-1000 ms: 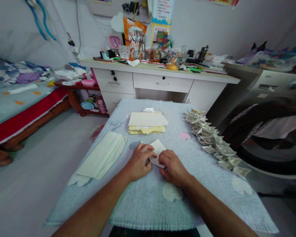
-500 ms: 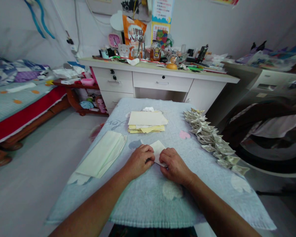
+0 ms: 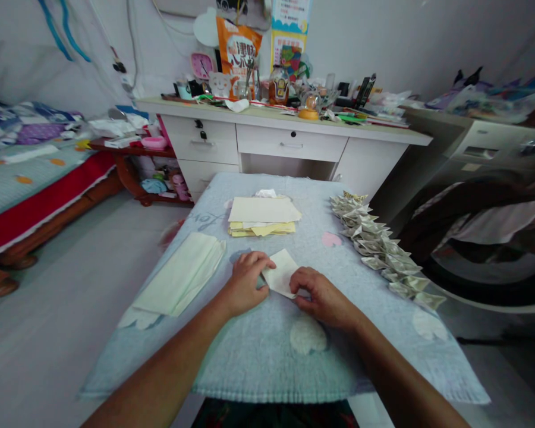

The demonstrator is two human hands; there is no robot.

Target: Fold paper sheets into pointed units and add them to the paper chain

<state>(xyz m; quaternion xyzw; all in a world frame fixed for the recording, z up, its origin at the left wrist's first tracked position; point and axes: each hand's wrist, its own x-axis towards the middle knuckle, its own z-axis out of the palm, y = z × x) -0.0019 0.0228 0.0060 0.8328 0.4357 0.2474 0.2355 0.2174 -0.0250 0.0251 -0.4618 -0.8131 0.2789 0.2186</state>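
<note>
A small folded piece of pale paper (image 3: 280, 274) lies on the cloth in front of me, turned with one corner pointing away. My left hand (image 3: 248, 282) is at its left side, thumb and fingers apart, fingertips touching the paper's edge. The fingers of my right hand (image 3: 316, 294) are pinched on the right corner. Beyond the hands sits a stack of cream and yellow paper sheets (image 3: 264, 211). Left of my left hand is a pile of long, pale green folded paper (image 3: 181, 274). Rows of folded grey paper pieces with pointed ends (image 3: 378, 244) stand at the right.
A light blue patterned cloth (image 3: 249, 362) covers the table. Behind it stands a white desk (image 3: 292, 142) crowded with jars, a clock and a snack bag. A washing machine (image 3: 485, 142) is at the right, a bed (image 3: 40, 172) at the left.
My left hand has loosened, its thumb and fingers spreading apart, and more of the small paper shows. My right hand stays at the right corner. The view has shifted slightly.
</note>
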